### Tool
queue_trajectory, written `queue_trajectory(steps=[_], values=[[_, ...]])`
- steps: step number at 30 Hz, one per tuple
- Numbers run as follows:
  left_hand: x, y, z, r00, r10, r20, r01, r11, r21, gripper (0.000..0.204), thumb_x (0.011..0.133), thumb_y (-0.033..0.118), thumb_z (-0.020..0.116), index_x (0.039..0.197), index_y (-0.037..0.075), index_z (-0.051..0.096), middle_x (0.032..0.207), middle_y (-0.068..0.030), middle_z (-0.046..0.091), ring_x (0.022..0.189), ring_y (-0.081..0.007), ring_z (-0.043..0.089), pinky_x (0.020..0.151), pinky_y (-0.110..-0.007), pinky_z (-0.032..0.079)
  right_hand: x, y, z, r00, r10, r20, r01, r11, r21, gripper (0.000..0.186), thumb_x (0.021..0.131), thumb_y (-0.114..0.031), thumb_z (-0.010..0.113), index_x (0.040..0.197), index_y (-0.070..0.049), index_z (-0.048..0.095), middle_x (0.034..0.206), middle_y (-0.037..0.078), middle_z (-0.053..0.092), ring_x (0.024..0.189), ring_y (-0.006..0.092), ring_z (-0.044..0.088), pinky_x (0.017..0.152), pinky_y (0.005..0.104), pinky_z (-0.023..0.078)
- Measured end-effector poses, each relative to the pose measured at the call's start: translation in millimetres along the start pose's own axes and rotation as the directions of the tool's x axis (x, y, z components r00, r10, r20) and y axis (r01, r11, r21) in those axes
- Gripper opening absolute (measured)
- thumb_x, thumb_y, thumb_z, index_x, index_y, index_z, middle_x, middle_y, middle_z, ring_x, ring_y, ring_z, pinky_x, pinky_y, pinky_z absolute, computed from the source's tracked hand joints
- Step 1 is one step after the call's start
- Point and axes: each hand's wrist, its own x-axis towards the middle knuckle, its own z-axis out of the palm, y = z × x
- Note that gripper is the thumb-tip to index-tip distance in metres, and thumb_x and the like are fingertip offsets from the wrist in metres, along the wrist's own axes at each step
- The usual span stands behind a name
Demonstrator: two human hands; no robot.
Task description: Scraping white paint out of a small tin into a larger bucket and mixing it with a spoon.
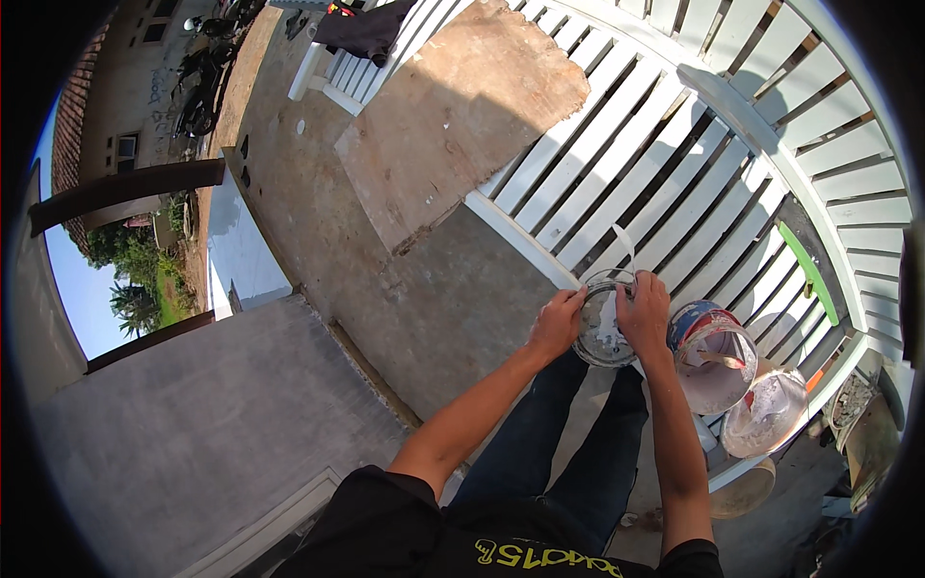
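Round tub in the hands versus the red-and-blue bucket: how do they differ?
The round tub is in the left hand and right hand; the red-and-blue bucket sits on the slatted bench. The tub looks greyish with a white patch inside; the bucket holds a stick-like tool. Both are open-topped.

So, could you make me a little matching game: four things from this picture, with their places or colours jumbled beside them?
Things:
1. round container
2. bucket
3. dark cloth
4. board

Places or colours:
A. brown, ragged along one edge
B. held between left hand and right hand
C. on white slats, near the picture's top
D. red and blue outside

Pairs: 1-B; 2-D; 3-C; 4-A
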Motion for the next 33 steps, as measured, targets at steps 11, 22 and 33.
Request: queue_trajectory(steps=[11,22,33], values=[[39.4,5.1,-18.5,0.894,0.281,0.349,-0.366,0.907,0.206,0.045,0.086,0.0,0.057,0.129,0.012,0.064,0.124,-0.0167,0.063,0.107,-0.0367,0.065,0.088,-0.043,0.055,-98.7,-3.2,-13.6,0.84,0.542,-0.009,-0.502,0.785,0.363,0.019,0.091,-0.006,0.065,0.087,0.001,0.047,0.09,0.017,0.061,0.073,0.0287,0.056,0.068,0.0404,0.047],[13.5,21.6,-14.7,0.932,0.31,0.187,-0.358,0.873,0.331,0.026,0.086,0.003,0.061,0.111,0.004,0.069,0.108,-0.0125,0.065,0.097,-0.0343,0.063,0.082,-0.045,0.053,-118.0,-28.8,-9.9,0.807,0.583,-0.096,-0.52,0.778,0.352,0.02,0.087,-0.006,0.067,0.087,0.002,0.049,0.078,0.011,0.047,0.07,0.0282,0.05,0.067,0.0404,0.044],[73.9,32.9,-7.8,0.646,0.283,0.709,-0.654,0.684,0.323,0.023,0.084,0.011,0.063,0.102,-0.004,0.06,0.099,-0.0221,0.062,0.093,-0.0376,0.07,0.078,-0.044,0.058,-119.7,1.9,9.5,0.943,0.23,-0.242,-0.198,0.969,0.147,0.026,0.094,-0.008,0.062,0.081,0.004,0.044,0.114,0.027,0.057,0.104,0.0398,0.059,0.088,0.0452,0.047]])
